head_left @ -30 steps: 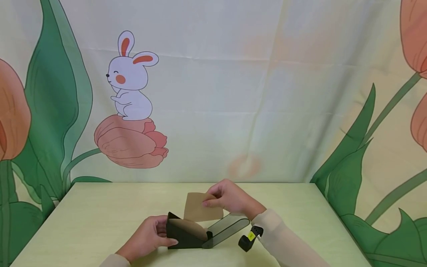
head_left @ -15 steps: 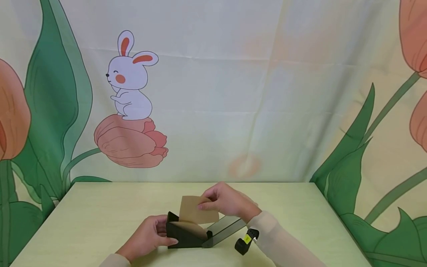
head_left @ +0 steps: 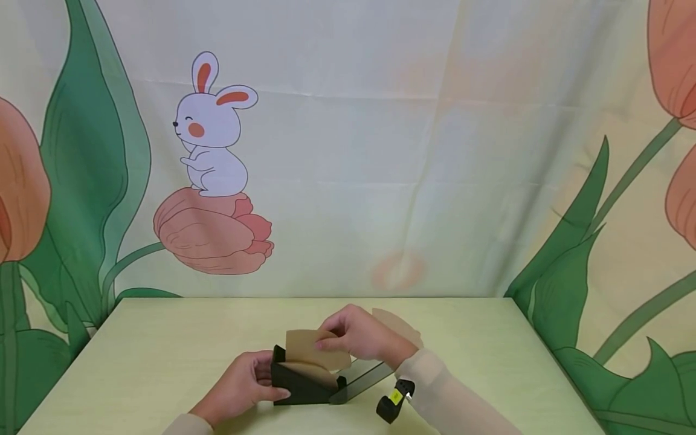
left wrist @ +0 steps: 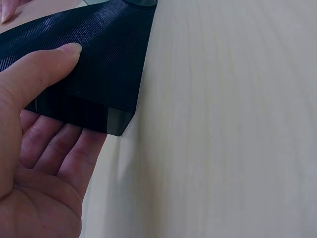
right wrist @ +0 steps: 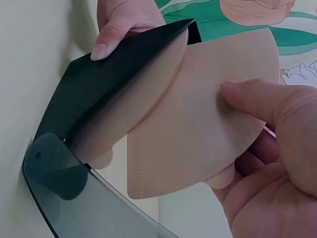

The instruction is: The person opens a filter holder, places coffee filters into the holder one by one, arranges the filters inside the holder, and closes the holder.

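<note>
A black coffee filter holder [head_left: 304, 386] stands on the table with its clear smoky lid [head_left: 361, 382] swung out to the right. Brown paper coffee filters [right wrist: 143, 94] sit inside it. My left hand [head_left: 241, 383] grips the holder's left end, thumb on the front wall and fingers behind. Between thumb and fingers, my right hand [head_left: 361, 332] pinches a brown paper coffee filter [right wrist: 178, 129]. This filter is upright just behind the holder's front wall, its lower left part close against the filters inside. In the head view its lower edge is partly hidden.
A tan, paper-like piece [head_left: 399, 323] shows behind my right wrist, partly covered. A small black device with a yellow label [head_left: 396, 399] is strapped at the right cuff. The pale wooden table [head_left: 190, 326] ends at a printed cloth backdrop [head_left: 337, 151].
My right hand has moved left and down, bringing the pinched filter toward the holder. The tan piece behind the wrist has come into view. My left hand and the holder keep their place.
</note>
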A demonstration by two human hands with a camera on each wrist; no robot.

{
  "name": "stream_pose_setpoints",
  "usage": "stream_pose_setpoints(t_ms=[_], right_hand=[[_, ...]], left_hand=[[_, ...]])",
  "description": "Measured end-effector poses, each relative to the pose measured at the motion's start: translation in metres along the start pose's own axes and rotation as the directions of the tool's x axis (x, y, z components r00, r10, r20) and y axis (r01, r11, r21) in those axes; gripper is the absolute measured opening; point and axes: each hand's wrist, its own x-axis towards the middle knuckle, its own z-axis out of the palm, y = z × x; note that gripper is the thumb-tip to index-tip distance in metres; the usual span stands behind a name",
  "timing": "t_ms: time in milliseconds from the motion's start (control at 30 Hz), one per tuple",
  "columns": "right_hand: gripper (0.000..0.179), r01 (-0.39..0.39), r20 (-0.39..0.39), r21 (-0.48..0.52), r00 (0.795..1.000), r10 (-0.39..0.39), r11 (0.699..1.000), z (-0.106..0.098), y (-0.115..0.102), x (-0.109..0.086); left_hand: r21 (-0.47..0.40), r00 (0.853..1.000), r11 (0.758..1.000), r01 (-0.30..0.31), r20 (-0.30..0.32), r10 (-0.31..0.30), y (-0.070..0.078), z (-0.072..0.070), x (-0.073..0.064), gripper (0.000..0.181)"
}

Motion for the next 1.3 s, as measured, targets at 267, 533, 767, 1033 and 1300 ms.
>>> stream_pose_setpoints(t_ms=[267,533,767,1033,1300], right_hand=[[0.005,-0.005,-0.002,-0.017,1.000,0.005,1.000,0.004,0.000,0.001],[0.004,-0.008,0.009,0.004,1.000,0.008,1.000,0.007,0.001,0.001],[0.006,-0.008,0.026,0.004,1.000,0.008,1.000,0.009,0.000,0.001],[0.007,-0.006,0.034,-0.024,0.999,0.007,1.000,0.013,-0.003,-0.001],[0.005,0.015,0.019,-0.079,1.000,-0.013,0.997,0.018,-0.001,-0.001]], left_hand=[[0.000,1.000,1.000,0.008,-0.006,-0.008,0.000,0.000,0.000,0.056],[0.000,1.000,1.000,0.012,-0.009,-0.012,0.001,0.000,0.000,0.056],[-0.001,1.000,1.000,0.011,-0.010,-0.011,0.001,0.000,0.000,0.054],[0.003,1.000,1.000,0.018,-0.016,-0.018,0.000,0.000,0.000,0.056],[0.008,0.999,1.000,0.024,-0.021,-0.024,0.002,0.000,0.000,0.055]])
